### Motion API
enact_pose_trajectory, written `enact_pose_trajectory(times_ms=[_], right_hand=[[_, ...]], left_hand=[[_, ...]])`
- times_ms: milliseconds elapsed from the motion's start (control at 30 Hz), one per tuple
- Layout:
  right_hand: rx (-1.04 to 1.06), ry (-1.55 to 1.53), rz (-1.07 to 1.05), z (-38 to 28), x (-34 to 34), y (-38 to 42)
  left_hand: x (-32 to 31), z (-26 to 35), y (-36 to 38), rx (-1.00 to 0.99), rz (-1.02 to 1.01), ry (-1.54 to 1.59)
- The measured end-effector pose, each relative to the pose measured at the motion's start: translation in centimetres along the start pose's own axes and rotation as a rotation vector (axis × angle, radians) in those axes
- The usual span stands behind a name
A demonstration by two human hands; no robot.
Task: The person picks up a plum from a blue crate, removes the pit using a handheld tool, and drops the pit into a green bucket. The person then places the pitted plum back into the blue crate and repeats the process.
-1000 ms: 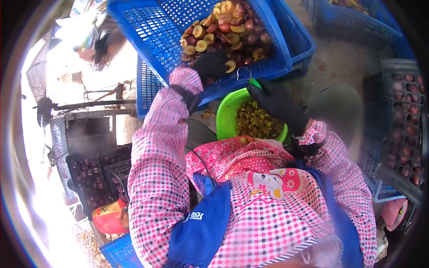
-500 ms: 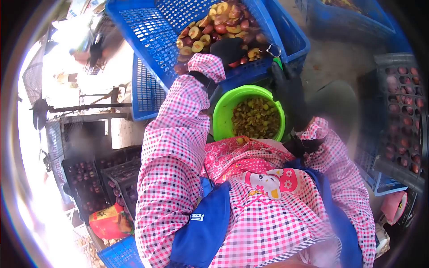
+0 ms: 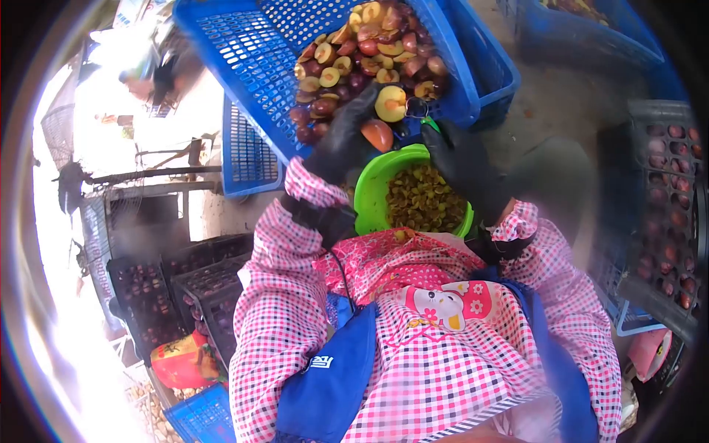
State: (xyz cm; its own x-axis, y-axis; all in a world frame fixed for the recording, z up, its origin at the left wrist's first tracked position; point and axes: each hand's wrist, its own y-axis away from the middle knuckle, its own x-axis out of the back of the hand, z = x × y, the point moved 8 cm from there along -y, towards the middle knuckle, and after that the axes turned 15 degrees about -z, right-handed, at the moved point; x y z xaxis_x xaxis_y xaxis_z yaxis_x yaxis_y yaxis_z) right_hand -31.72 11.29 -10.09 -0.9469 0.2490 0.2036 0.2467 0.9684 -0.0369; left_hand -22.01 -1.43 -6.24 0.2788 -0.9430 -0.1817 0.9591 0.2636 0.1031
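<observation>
My left hand (image 3: 342, 142), in a black glove, is closed on plum halves. One plum half (image 3: 391, 104) turns its yellow cut face up at the fingertips, and a second, reddish half (image 3: 378, 136) shows lower in the grip. In my black-gloved right hand (image 3: 467, 162) is a pitting tool (image 3: 430, 124) with a green handle and a metal loop, close beside the upper plum half. Below both hands, a bright green bowl (image 3: 369, 193) holds brown-yellow pits (image 3: 425, 199). Just beyond, halved plums (image 3: 369, 52) fill part of a tilted blue crate (image 3: 240, 44).
More blue crates stand behind (image 3: 487, 74) and at the left (image 3: 251, 151). Black crates of whole plums sit at the right (image 3: 668, 214) and lower left (image 3: 144, 295). A red-and-yellow bag (image 3: 181, 362) lies near the lower-left crates.
My left hand has come back from the plums in the crate toward me, now with plum halves in it. The right hand has brought the loop tool down and left toward them.
</observation>
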Motion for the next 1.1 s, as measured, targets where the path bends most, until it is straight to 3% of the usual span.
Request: enact_pose_trajectory(times_ms=[67, 233, 333, 400, 433, 500, 533, 600, 700, 933, 1100], right_hand=[[-0.008, -0.022, -0.023, 0.2, -0.6, 0.0], [-0.083, -0.033, -0.059, 1.6, -0.9, 0.3], [0.003, -0.008, -0.08, 0.1, -1.1, 0.7], [-0.067, -0.076, -0.132, 0.0, -1.2, 0.7], [-0.069, -0.076, -0.129, 0.2, -1.3, 0.8], [0.128, 0.111, -0.1, -1.0, -1.6, 0.9], [0.128, 0.111, -0.1, -0.6, -1.9, 0.8], [0.151, 0.121, -0.119, -0.4, -2.6, 0.7], [0.071, 0.133, -0.159, -0.1, -2.9, 0.8], [0.146, -0.045, -0.135, -0.9, -3.0, 0.9], [-0.007, -0.188, -0.308, -1.1, -3.7, 1.4]], left_hand=[[-1.2, -1.2, 1.7, 0.024, 0.017, 0.246], [-2.1, -0.3, 2.8, -0.044, 0.117, 0.133], [-0.7, -1.5, 3.3, 0.044, 0.116, -0.092], [-1.7, 0.6, 3.2, -0.196, 0.034, -0.466], [-2.0, 0.6, 3.1, -0.196, 0.031, -0.464], [-2.8, 0.5, 2.9, -0.083, 0.067, -0.733], [-3.1, 0.1, 2.8, -0.082, 0.068, -0.733], [-1.7, -1.6, 3.1, -0.047, 0.216, -0.3], [-1.6, -3.4, 3.6, 0.071, 0.222, -0.097], [-2.0, -3.0, 3.3, 0.06, 0.253, -0.163], [-1.9, -3.1, 3.1, 0.029, 0.28, -0.203]])
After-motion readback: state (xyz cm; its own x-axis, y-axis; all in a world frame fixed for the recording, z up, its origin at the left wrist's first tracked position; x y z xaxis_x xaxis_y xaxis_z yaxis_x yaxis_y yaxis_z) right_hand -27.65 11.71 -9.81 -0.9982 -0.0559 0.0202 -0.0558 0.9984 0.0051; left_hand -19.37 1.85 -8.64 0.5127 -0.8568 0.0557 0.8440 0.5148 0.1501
